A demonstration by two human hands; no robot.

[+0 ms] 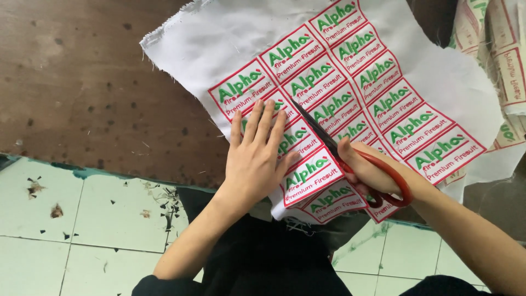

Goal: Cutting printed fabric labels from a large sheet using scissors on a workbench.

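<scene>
Head view shows the brown bench (pixel 82 82) first, with your white fabric sheet (pixel 219 38) spread over its near edge, rows of red-bordered embroidered patches (pixel 339 93) stitched across it. It looks light and limp, likely to slide and pucker, so hold it flat near the cut line rather than at a frayed edge. Your left hand (pixel 255 159) does that, fingers spread and pressed flat on the patches just beside the blades. Your right hand (pixel 364 170) has its grip closed through the loops of the red-handled scissors (pixel 350 159), blades parted between two patch columns. Loose patches (pixel 507 66) lie at far right.
</scene>
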